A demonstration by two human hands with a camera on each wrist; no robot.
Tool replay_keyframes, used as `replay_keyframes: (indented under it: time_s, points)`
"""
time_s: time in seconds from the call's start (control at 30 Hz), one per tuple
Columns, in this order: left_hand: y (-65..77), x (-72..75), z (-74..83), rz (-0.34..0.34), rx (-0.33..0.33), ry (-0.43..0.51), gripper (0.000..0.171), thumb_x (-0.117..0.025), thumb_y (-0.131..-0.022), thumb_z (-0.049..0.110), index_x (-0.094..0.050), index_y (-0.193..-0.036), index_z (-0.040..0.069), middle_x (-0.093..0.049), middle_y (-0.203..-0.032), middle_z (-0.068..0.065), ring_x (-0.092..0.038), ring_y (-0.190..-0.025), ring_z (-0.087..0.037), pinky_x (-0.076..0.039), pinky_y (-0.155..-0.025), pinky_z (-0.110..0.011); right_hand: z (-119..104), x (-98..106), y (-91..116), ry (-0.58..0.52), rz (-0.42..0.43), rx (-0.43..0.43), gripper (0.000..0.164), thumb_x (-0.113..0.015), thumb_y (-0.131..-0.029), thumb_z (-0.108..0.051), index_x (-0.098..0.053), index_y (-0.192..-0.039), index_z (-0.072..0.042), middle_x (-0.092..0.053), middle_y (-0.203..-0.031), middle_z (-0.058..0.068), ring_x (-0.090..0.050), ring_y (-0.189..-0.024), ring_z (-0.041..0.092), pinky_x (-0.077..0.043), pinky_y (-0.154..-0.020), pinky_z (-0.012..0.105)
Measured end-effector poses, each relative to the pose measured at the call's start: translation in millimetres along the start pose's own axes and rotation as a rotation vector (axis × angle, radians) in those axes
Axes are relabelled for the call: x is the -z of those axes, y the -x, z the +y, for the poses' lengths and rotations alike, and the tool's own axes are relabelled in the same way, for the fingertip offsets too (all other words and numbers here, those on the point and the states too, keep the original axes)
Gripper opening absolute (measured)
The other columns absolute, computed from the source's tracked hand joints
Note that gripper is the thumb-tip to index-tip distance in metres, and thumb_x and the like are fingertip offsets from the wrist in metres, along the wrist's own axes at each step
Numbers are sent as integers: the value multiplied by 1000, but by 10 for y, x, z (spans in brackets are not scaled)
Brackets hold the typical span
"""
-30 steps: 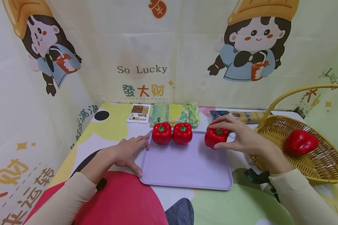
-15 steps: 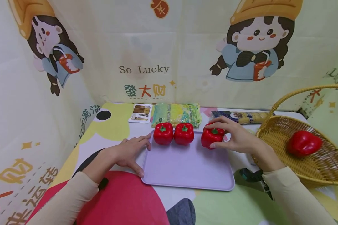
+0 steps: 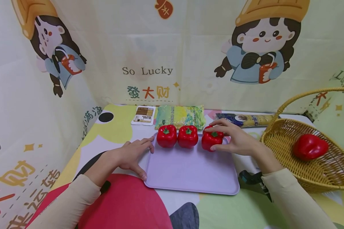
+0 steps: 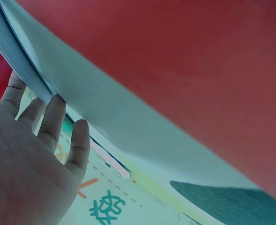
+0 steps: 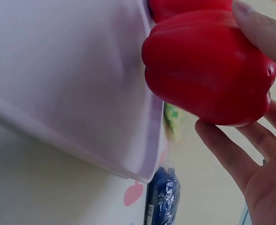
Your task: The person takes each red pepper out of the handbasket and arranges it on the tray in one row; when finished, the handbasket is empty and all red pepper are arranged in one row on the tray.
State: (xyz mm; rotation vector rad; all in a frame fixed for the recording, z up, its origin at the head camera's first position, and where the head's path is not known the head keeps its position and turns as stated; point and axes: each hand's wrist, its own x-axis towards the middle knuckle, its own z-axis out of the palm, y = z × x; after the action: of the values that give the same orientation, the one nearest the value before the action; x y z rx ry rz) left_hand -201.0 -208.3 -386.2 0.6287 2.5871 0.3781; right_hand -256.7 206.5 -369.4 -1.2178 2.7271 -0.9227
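Observation:
My right hand (image 3: pixel 235 137) grips a red bell pepper (image 3: pixel 207 142) between thumb and fingers, over the back part of the lilac tray (image 3: pixel 189 171). The right wrist view shows this bell pepper (image 5: pixel 208 70) large, its underside towards the camera. Two more red bell peppers, one at the left (image 3: pixel 166 136) and one beside it (image 3: pixel 187 136), sit side by side at the tray's back edge, stems up. My left hand (image 3: pixel 133 156) rests along the tray's left side, thumb at the front left corner. In the left wrist view its fingers (image 4: pixel 51 122) lie extended against the rim.
To the right stands a wicker basket (image 3: pixel 278 143) with a tall handle and another red bell pepper (image 3: pixel 310 147) inside. Behind the tray lie a yellow-green packet (image 3: pixel 180 116), a small white card-like pack (image 3: pixel 143 115) and a long blue and yellow packet (image 3: pixel 246 120).
My right hand has moved left with the bell pepper, bringing it closer to the two at the back edge. My left hand stays at the tray's side.

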Motion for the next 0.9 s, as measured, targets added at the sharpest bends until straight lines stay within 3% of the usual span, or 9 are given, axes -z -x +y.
replay_keyframes:
  time_s: [0.4,0.9]
  points:
    - [-12,-2,14,-3,15,-4,87,-92,-57,65,-51,-126,32,-22,-170,-2,-40,-140,-26,-34,-107,-68,52,-82,-42,12,27,69,59,-91,-80,-25,-67,-134,-20,-54,-139,5,-47,-133,26,-55,-96,50]
    - [-22,-27,-9,5,11,-1,87,-92,-56,66,-51,-126,34,-22,-170,-1,-40,-140,-25,-34,-107,-69,27,-107,-98,-24,28,56,66,-91,-80,-28,-62,-139,-19,-57,-138,2,-52,-130,24,-53,-99,51]
